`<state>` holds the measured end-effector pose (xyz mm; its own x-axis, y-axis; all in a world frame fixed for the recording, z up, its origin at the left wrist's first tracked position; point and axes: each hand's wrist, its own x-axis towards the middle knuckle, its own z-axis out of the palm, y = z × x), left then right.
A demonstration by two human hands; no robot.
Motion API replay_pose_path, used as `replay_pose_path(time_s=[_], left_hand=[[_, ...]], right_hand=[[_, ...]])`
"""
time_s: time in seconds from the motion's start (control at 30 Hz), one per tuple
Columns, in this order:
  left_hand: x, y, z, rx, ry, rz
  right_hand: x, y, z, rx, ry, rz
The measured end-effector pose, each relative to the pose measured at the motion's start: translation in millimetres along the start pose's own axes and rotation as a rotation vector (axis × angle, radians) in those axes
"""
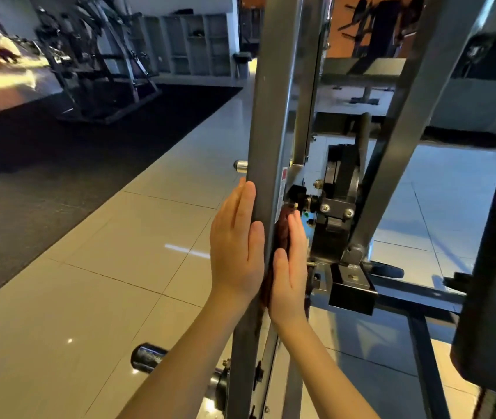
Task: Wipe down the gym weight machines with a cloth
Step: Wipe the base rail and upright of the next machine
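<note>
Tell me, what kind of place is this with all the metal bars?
Most likely a gym. A weight machine's grey steel post stands up close, more exercise machines sit on a black mat behind, and storage cubbies line the far wall.

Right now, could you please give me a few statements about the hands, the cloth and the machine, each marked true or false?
1. The left hand lies flat against the grey post. True.
2. The cloth sits under the left hand. False: the right hand presses it to the post.
3. The cloth is white. False: it is dark red.
4. The floor beside the post is tiled. True.
</note>
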<state>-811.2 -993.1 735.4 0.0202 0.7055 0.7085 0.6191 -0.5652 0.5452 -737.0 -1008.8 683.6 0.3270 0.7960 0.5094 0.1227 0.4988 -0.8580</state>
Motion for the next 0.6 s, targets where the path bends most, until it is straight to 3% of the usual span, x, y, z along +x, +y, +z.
replay_pose_path(time_s=[0.2, 0.4, 0.6], left_hand=[[-34.3, -15.5, -4.8, 0.112, -0.063, -0.012], [-38.4, -14.8, 0.3, 0.012, -0.019, -0.029], [-38.8, -16.1, 1.1, -0.031, -0.017, -0.003]], right_hand=[[12.1, -1.2, -0.9, 0.024, 0.004, 0.069], [-23.0, 25.9, -5.7, 0.02, -0.043, 0.019], [-10.8, 12.7, 2.5, 0.046, 0.046, 0.041]])
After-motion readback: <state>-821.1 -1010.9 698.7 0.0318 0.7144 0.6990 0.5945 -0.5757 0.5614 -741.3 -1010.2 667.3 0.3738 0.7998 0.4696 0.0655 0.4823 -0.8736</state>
